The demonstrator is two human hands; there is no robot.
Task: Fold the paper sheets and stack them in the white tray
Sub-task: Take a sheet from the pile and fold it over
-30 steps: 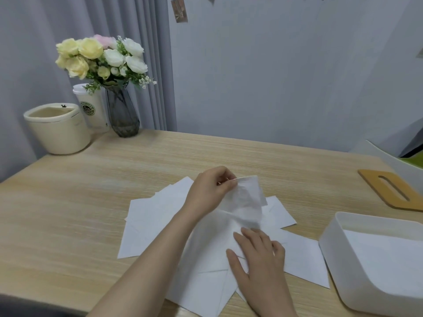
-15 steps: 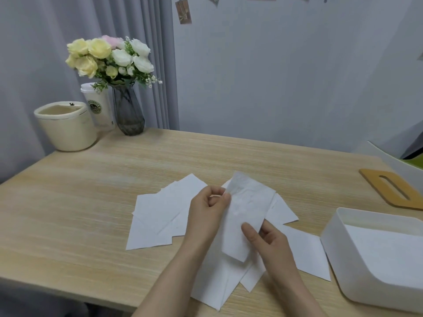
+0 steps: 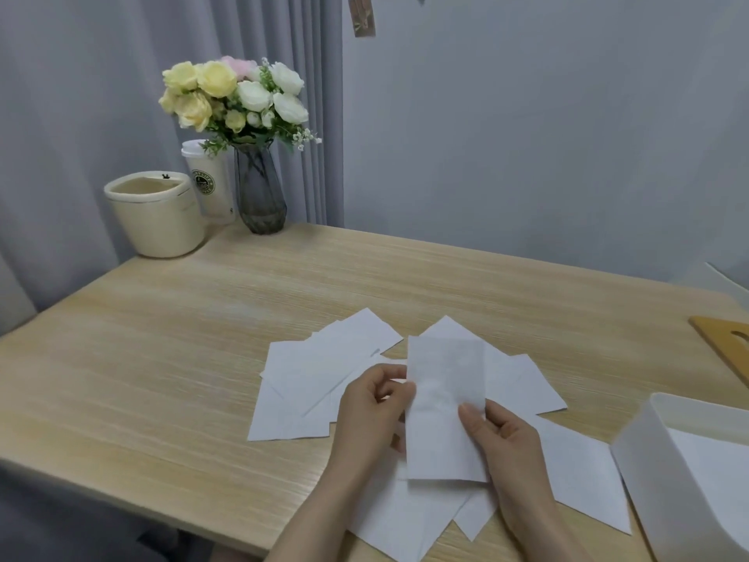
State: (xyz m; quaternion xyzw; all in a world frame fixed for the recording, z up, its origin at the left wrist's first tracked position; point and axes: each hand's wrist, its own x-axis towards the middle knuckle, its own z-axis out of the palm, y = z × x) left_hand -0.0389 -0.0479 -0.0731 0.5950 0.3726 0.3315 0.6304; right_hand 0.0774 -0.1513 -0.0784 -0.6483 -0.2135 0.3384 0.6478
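I see both hands pinching one folded sheet (image 3: 444, 403) at centre frame: my left hand (image 3: 371, 415) nips its left edge, my right hand (image 3: 504, 436) its right edge with the thumb on top. It hangs above the loose sheets (image 3: 324, 371) spread on the bench (image 3: 162, 358). The white tray (image 3: 664, 472) sits at the lower right. I judge the thin fold could spring open or skew if either pinch slackens, and a careless sweep might scatter the sheets below.

Left hand (image 3: 375, 413) and right hand (image 3: 500, 434) pinch a (seemingly folded) paper sheet (image 3: 444, 407).
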